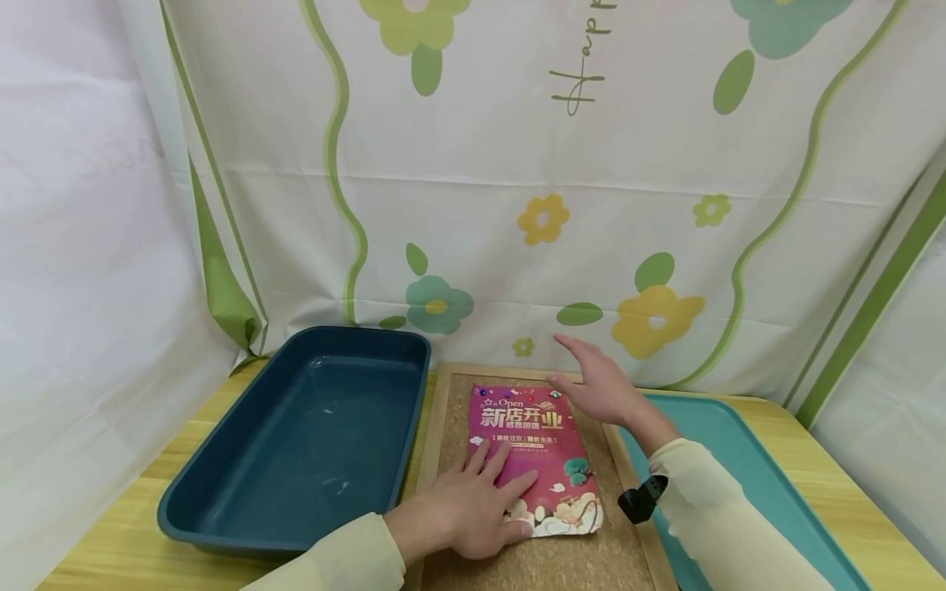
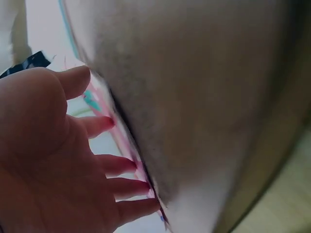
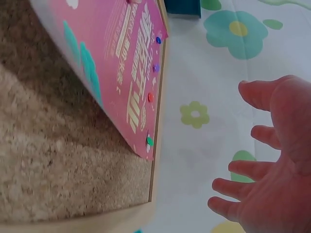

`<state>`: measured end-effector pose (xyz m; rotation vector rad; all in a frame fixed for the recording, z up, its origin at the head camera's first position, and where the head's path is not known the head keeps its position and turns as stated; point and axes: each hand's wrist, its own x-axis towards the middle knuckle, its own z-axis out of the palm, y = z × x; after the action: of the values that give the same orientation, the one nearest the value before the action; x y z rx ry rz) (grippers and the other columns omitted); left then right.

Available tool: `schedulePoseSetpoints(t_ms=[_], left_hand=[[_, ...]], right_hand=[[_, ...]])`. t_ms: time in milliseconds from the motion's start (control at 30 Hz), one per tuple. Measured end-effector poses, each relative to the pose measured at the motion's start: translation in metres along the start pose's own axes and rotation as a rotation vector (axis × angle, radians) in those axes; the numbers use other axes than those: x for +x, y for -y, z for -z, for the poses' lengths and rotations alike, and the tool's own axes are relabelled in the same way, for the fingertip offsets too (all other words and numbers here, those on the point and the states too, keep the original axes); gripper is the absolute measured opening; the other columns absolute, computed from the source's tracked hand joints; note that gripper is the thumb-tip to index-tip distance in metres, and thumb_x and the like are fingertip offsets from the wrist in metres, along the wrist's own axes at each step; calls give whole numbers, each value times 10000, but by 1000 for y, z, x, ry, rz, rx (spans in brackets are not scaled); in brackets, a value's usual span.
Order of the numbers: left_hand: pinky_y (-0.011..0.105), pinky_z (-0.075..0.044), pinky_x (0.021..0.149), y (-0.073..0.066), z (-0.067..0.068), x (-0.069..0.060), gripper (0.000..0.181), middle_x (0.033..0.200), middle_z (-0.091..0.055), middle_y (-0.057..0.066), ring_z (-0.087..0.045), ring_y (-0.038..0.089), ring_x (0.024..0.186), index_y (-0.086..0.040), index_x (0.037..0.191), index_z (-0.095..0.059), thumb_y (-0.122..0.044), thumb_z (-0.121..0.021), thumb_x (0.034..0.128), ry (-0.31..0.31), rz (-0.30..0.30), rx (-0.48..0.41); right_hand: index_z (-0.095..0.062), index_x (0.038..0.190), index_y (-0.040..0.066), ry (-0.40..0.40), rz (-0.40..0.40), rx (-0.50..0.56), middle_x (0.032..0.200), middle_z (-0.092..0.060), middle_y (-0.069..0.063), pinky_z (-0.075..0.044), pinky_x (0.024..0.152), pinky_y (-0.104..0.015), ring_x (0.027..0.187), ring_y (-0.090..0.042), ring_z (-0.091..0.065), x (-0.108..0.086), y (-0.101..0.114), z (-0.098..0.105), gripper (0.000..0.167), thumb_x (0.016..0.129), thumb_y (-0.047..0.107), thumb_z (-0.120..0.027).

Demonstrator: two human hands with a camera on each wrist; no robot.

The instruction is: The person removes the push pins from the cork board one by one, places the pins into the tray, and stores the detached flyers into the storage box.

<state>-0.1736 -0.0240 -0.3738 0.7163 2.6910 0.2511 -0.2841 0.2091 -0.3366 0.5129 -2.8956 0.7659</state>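
A pink printed poster (image 1: 547, 468) lies on a cork board (image 1: 458, 410) with a wooden frame. Several coloured push pins run along its top edge, among them a green pin (image 3: 149, 141) and a red pin (image 3: 150, 97). My left hand (image 1: 480, 501) rests on the poster's lower left with its fingers spread. In the right wrist view the poster's side edge stands up off the cork. Above the board's top right corner, my right hand (image 1: 602, 390) is raised, fingers extended, holding nothing; a black device sits at that wrist.
To the left stands a deep dark blue tray (image 1: 296, 443) on the wooden table (image 1: 158, 468). A flat teal tray (image 1: 732, 460) lies at the right, partly behind my right arm. Behind the board hangs a white flowered cloth (image 1: 480, 164).
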Motion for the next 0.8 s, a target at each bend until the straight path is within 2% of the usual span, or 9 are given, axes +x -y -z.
schedulePoseSetpoints(t_ms=[133, 333, 467, 600, 800], left_hand=[[598, -330, 1283, 2, -3, -2, 712, 1792, -202, -20, -174, 361, 1665, -501, 1638, -322, -645, -583, 991, 18, -28, 30], [561, -231, 1334, 4, -4, -5, 717, 1799, -165, -19, -133, 357, 1674, -484, 1657, -282, -657, -537, 1009, 32, -55, 54], [566, -269, 1320, 4, -4, -5, 718, 1800, -161, -16, -132, 359, 1674, -481, 1660, -274, -666, -523, 1012, 26, -64, 63], [564, -299, 1308, 5, -6, -5, 725, 1800, -162, -16, -140, 358, 1672, -481, 1661, -269, -672, -521, 1009, 13, -69, 67], [543, -299, 1312, 7, -8, -4, 724, 1802, -150, -11, -143, 333, 1675, -475, 1664, -267, -689, -499, 1012, 4, -80, 69]], right_hand=[[-325, 1670, 110, 10, 3, 6, 1692, -358, -249, -383, 1174, -732, 1555, -501, -342, 4, 3, -2, 726, 1060, 343, -641], [-335, 1668, 116, 18, 22, 37, 1692, -375, -230, -357, 1203, -716, 1562, -483, -349, 13, 11, -4, 719, 1062, 359, -637], [-337, 1667, 124, 17, 23, 82, 1693, -383, -215, -385, 1192, -703, 1546, -482, -380, 18, 18, -5, 709, 1066, 355, -632], [-365, 1656, 136, 2, -12, 172, 1659, -438, -222, -437, 1165, -676, 1517, -483, -429, 24, 24, -9, 669, 1074, 345, -621], [-443, 1618, 139, -43, -86, 388, 1573, -546, -196, -480, 1154, -613, 1475, -411, -502, 35, 33, -19, 583, 1090, 330, -601]])
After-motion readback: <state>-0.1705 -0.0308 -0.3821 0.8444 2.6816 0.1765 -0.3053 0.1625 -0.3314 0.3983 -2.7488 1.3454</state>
